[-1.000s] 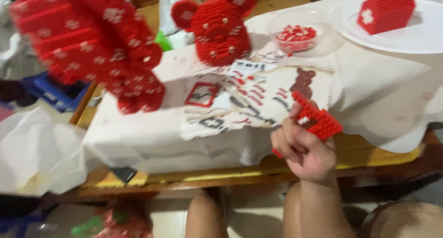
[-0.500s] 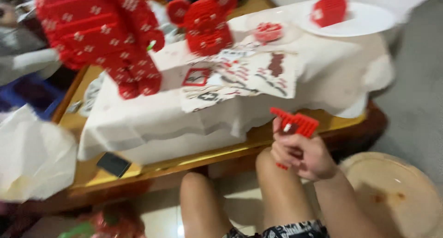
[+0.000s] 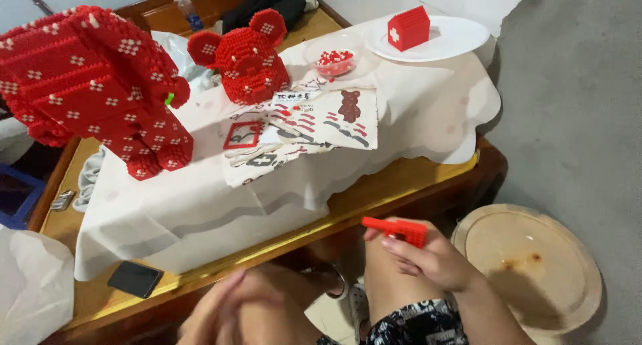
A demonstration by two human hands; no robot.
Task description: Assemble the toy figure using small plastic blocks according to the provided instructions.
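My right hand [image 3: 435,261] is low over my lap, in front of the table edge, and pinches a small flat red brick piece [image 3: 396,228]. My left hand [image 3: 224,311] is a blur at the bottom, above my knee; nothing shows in it. On the white cloth [image 3: 200,204] stand a large red brick-built body with white flower marks [image 3: 93,91] and a red brick bear head [image 3: 247,57]. Printed instruction sheets [image 3: 307,124] lie spread between them and my hands.
A clear bowl of small red and white bricks [image 3: 334,60] and a white plate [image 3: 461,40] bearing a red brick block [image 3: 408,28] sit at the far side. A dark phone [image 3: 136,279] lies on the wooden table edge. A round wooden board [image 3: 528,265] is on the floor.
My right hand has dropped from the table edge to over my lap, still holding the red piece. My left hand has come into view at the bottom. The camera has pulled back.
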